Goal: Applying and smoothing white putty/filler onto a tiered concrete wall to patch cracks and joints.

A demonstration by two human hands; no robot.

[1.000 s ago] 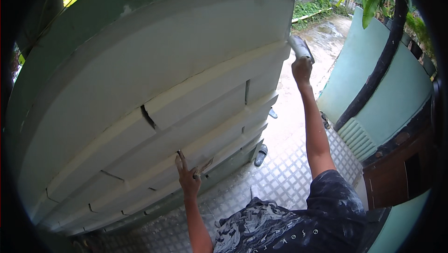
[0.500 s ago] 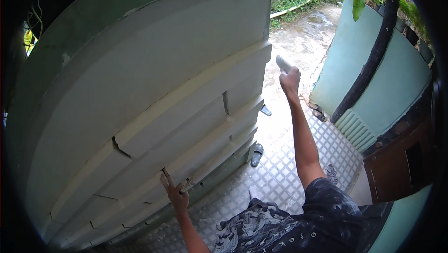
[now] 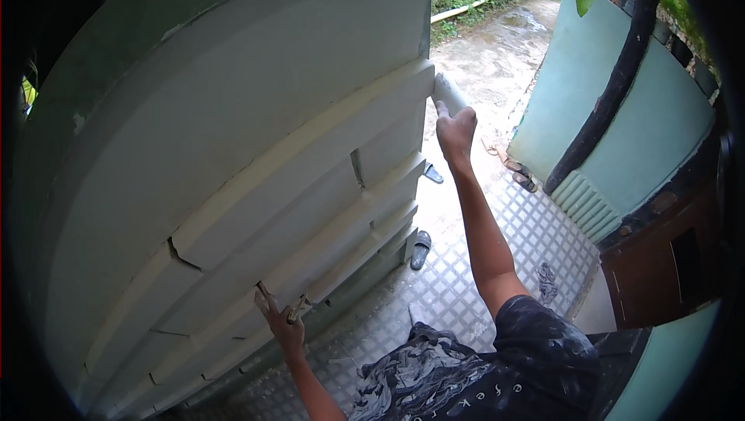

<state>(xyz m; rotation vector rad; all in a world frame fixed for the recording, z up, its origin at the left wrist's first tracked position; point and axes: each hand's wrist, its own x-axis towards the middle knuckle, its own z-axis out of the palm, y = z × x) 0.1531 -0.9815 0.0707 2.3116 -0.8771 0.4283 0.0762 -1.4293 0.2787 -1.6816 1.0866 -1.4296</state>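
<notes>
My right hand (image 3: pixel 456 131) is raised at the far end of the white moulded wall, fingers wrapped round a pale, flat, blade-like tool (image 3: pixel 451 93). The tool's edge meets the end of the upper ledge in the picture; whether it touches, I cannot tell. Lower down, my left hand (image 3: pixel 287 329) is at the wall's middle ledge, its dusty fingers reaching to a dark gap. Between its thumb and fingers is something small, pale and dark that I cannot make out. Stepped ledges with several dark slots run along the wall (image 3: pixel 233 103).
Patterned tiles (image 3: pixel 497 266) cover the floor. A dark slipper (image 3: pixel 421 250) lies by the wall's foot, with more footwear (image 3: pixel 521 176) beyond. A crumpled cloth (image 3: pixel 547 283) lies at right. A dark trunk (image 3: pixel 605 103) leans before a mint-green wall (image 3: pixel 675 110), near a brown cabinet (image 3: pixel 660 273).
My right hand has swung left with the pale tool, from open air to the end of the wall's ledge. My left hand stays at about the same spot on the wall while the view shifts slightly.
</notes>
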